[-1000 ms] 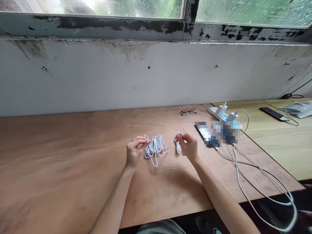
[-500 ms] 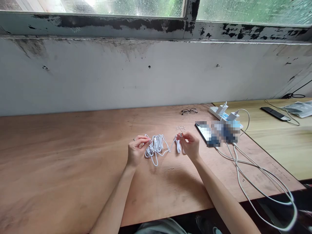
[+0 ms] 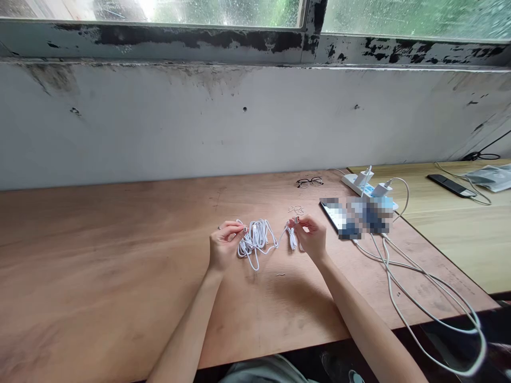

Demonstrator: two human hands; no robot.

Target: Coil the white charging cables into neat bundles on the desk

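Observation:
A coiled white cable (image 3: 255,239) lies in a loose bundle on the plywood desk (image 3: 120,266), between my hands. My left hand (image 3: 225,244) pinches a white part of it at the bundle's right-hand side near the fingertips. My right hand (image 3: 310,239) holds a small connector with a reddish tip (image 3: 296,219) between finger and thumb. A short strand of the cable runs between the bundle and this hand, with a small hanging loop (image 3: 293,239) below the fingers.
Thin metal bits (image 3: 296,210) and glasses (image 3: 310,182) lie beyond my right hand. Further right are a power strip (image 3: 351,184) with white chargers, a pixelated patch (image 3: 355,218), and long white cables (image 3: 419,298) trailing over the desk edge. A wall (image 3: 239,127) stands behind.
The view has tilted very slightly. Both hands keep the same hold on the cable and have barely moved.

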